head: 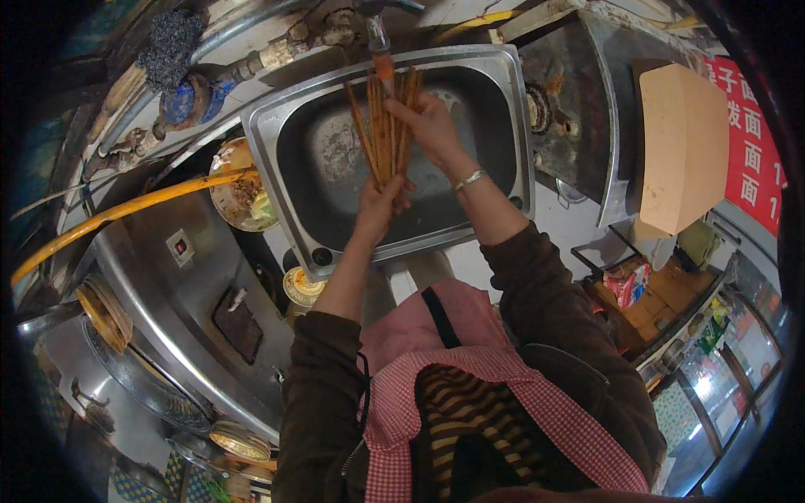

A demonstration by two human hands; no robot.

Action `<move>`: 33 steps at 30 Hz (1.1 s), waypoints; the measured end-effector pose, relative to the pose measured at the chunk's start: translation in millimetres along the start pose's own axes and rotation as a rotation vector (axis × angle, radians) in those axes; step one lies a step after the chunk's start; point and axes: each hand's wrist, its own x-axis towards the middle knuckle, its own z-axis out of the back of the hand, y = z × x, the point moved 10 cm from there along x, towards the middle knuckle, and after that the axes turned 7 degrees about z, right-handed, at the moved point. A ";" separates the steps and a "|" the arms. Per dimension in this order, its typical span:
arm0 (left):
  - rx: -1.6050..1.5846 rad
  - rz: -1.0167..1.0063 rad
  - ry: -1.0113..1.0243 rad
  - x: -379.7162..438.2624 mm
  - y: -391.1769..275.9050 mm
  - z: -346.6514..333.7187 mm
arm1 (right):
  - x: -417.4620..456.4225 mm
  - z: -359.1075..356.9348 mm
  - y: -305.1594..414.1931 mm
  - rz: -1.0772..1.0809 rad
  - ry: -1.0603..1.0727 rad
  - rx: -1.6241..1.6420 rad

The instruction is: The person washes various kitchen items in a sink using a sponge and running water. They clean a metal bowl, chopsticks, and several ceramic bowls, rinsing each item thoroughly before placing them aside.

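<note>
A fanned bundle of brown wooden chopsticks (381, 129) is held over a stainless steel sink (314, 188). My left hand (379, 210) is closed around the near ends, where the sticks come together. Higher up on the right side, my right hand (434, 129) grips the bundle, its thumb lying across the sticks and its other fingers largely hidden. The far ends spread apart beneath a faucet with an orange nozzle (382, 65). A pale streak below the nozzle may be running water.
Left of the sink are a yellow hose (132, 204), a bowl of food scraps (229, 182) and a steel cabinet (195, 251). A dark scouring pad (171, 47) rests by the pipes. To the right stands a cardboard box (682, 144) near a red sign with writing (751, 138).
</note>
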 end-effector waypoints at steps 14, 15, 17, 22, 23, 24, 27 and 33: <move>0.258 0.112 0.089 4.5 -13.1 -2.5 | -10.7 -43.2 6.3 -0.257 0.229 0.387; 0.371 0.121 0.089 6.6 -17.0 -5.1 | -4.9 -34.0 1.4 -0.240 0.234 0.306; 0.477 -0.120 0.010 27.9 -35.0 -2.3 | 6.1 -17.6 -5.6 -0.180 0.164 0.201; 0.621 -0.461 -0.233 50.4 -108.2 -10.7 | 16.1 26.4 21.4 0.100 -0.214 0.262; 0.716 -0.532 -0.283 61.2 -118.0 -8.8 | 16.4 25.4 31.5 0.145 -0.227 0.287; 0.815 -0.602 -0.326 65.9 -128.0 -12.4 | 17.5 29.2 40.4 0.194 -0.248 0.313; 0.916 -0.613 -0.276 79.8 -129.3 -20.4 | 17.5 26.8 50.8 0.228 -0.239 0.384; 0.854 -0.781 -0.280 71.3 -131.8 -24.2 | 18.3 9.1 48.3 0.207 -0.126 0.327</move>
